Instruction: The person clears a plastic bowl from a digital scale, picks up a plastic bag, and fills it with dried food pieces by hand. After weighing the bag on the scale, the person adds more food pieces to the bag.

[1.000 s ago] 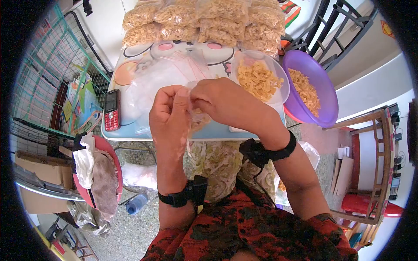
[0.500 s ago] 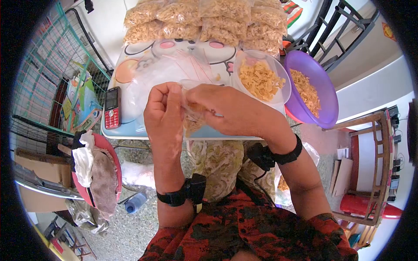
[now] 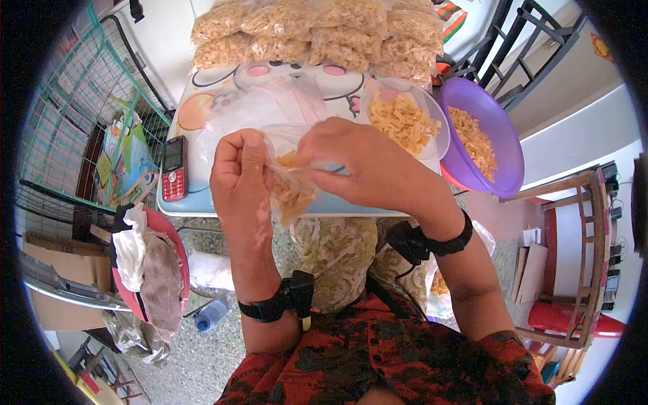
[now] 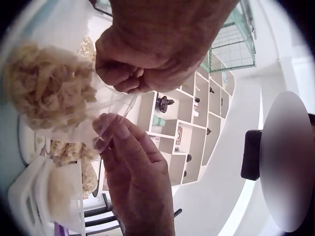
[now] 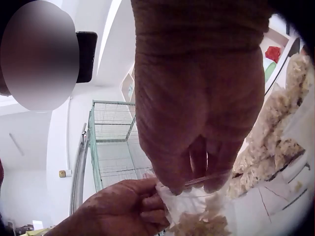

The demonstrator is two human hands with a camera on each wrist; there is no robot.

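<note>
A clear bag [image 3: 293, 194] with pale yellow-brown flakes inside hangs between the two hands above the table's near edge. My left hand [image 3: 243, 177] pinches its rim at one side, thumb against curled fingers. At the other side my right hand [image 3: 368, 165] pinches the rim. In the left wrist view the bag [image 4: 49, 88] bulges with flakes and its top edge is stretched between the hands. The right wrist view shows my left hand [image 5: 120, 209] at the corner of the bag [image 5: 202, 221]. Flat clear bags [image 3: 236, 135] lie behind the hands.
Filled bags [image 3: 283, 23] are stacked along the table's back. A clear bowl of flakes [image 3: 403, 125] stands right of the hands, beside a purple basin [image 3: 509, 152]. A red phone [image 3: 174, 169] lies at the table's left. A green wire cage [image 3: 67, 121] stands further left.
Both hands have parted, the left moving left and the right moving right and slightly down. The bag between them shows more of its flakes.
</note>
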